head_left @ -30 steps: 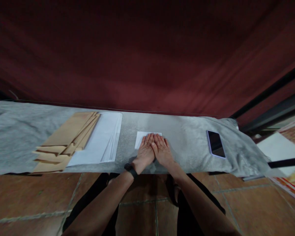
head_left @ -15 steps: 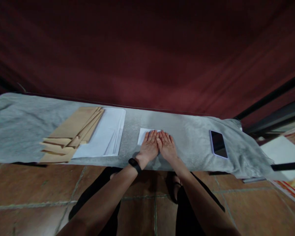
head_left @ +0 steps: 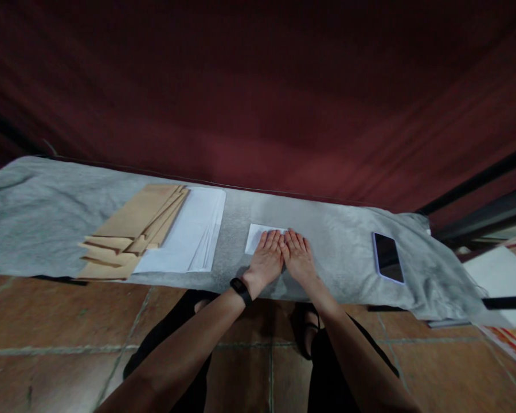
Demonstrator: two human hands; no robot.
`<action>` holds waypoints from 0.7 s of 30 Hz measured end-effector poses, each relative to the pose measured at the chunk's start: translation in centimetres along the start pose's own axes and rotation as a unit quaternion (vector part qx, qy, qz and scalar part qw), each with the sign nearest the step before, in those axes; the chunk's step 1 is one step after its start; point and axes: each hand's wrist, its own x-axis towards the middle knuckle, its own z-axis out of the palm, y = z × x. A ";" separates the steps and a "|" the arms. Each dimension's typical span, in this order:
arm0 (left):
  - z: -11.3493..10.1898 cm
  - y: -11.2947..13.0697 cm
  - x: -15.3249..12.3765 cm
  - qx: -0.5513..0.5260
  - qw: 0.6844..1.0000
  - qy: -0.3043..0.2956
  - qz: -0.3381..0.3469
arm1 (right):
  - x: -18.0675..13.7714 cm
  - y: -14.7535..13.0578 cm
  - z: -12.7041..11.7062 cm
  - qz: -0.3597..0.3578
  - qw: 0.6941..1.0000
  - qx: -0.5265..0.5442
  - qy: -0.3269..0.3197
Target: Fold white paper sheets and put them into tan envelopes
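Observation:
A small white piece of paper, seemingly folded, lies on the grey cloth. My left hand, with a black band at the wrist, rests flat on it with fingers stretched out. Right beside it my right hand lies flat too, palm down, and the two hands touch along their inner edges. Both cover most of the paper, so its right part is hidden. Neither hand grips anything.
To the left, several brown paper envelopes partly overlap a stack of white paper sheets. A phone in a lilac case lies at the right. A dark red cloth hangs behind the grey cloth-covered surface.
The whole view has shifted slightly, so everything sits a little farther right. Both hands stay flat on the white paper, with hardly any movement against it.

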 end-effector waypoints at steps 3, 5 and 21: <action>0.0 0.1 0.0 -0.003 1.000 -0.003 0.001 | 0.0 0.0 0.0 -0.003 1.000 0.001 0.003; 0.1 0.1 0.0 -0.003 1.000 -0.003 0.001 | 0.0 0.0 -0.2 -0.005 1.000 -0.001 0.000; 0.9 0.0 0.1 0.013 1.000 0.013 0.010 | -0.2 -0.3 -0.5 -0.015 1.000 -0.013 -0.001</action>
